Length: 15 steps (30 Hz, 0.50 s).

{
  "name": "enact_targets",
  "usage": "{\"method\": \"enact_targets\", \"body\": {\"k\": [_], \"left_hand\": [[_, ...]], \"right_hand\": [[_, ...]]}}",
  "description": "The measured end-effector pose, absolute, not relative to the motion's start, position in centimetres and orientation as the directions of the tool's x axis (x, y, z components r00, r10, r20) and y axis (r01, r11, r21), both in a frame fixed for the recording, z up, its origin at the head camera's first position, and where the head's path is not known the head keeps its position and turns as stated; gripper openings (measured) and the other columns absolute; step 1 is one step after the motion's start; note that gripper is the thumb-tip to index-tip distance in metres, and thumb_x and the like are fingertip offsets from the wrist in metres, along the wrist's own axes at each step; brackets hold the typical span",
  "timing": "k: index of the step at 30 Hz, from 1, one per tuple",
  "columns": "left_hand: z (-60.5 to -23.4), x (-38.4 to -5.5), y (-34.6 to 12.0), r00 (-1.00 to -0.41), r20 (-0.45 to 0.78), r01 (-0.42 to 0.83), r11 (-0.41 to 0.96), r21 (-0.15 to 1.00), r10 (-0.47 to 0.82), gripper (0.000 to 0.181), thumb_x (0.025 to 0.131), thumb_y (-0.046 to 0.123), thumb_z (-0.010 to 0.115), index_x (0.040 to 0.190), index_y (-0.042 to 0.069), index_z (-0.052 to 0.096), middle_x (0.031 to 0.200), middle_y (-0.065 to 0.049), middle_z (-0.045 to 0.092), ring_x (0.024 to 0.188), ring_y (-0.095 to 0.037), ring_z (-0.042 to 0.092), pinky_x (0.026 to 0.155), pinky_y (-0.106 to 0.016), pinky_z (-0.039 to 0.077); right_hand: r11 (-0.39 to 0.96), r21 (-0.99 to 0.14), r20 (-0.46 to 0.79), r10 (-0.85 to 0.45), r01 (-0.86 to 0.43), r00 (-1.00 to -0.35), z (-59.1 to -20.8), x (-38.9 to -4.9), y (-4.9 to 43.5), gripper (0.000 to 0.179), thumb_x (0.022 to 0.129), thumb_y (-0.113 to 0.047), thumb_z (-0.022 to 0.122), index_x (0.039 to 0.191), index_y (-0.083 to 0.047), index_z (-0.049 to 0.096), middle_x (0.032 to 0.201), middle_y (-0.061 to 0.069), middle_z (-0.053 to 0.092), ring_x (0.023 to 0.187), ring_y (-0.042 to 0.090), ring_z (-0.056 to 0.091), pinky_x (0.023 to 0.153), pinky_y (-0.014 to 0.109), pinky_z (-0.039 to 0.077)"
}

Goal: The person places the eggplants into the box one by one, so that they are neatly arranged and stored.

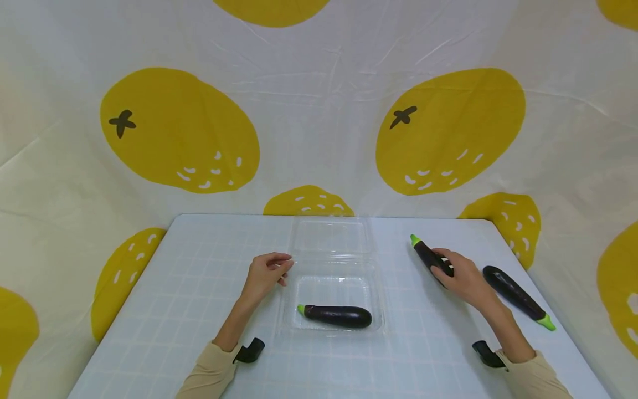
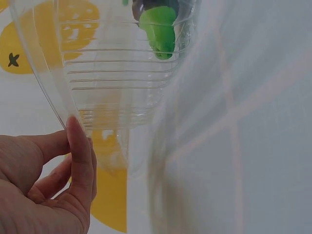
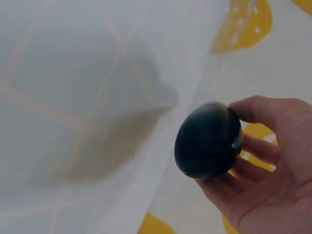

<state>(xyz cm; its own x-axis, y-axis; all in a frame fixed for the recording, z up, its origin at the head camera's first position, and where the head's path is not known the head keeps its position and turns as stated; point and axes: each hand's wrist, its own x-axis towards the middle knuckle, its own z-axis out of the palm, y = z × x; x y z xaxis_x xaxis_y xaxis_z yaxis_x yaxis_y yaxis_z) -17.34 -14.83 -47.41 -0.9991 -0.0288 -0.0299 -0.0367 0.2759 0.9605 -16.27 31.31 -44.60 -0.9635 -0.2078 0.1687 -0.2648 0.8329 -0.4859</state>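
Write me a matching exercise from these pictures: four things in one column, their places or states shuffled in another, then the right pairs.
Things
1. Left hand
2. Right hand
3. Clear plastic container
4. Rightmost eggplant

Places and states
A. Lid open, with one eggplant inside
B. Lies on the table, held by neither of the hands
C. At the left edge of the container
D. Grips a dark eggplant with a green end

Right pairs: 1-C, 2-D, 3-A, 4-B

Blackish-purple eggplants (image 1: 339,317) with bright green stems (image 2: 158,30)
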Motion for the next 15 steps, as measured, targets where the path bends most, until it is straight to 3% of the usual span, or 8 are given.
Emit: {"method": "enact_targets", "body": {"k": [15], "left_hand": [[-47.3, -17.3, -14.8, -0.999, -0.03, -0.035, 0.26, 0.965, -0.02, 0.025, 0.095, 0.011, 0.075, 0.115, -0.005, 0.073, 0.095, -0.023, 0.071, 0.056, -0.016, 0.062, 0.055, -0.022, 0.056]], "right_hand": [[0.806, -0.488, 0.195, -0.272, -0.334, -0.942, -42.5, -15.2, 28.4, 0.048, 0.096, -0.01, 0.071, 0.14, 0.002, 0.055, 0.131, 0.028, 0.061, 0.102, 0.036, 0.06, 0.085, 0.054, 0.055]]}}
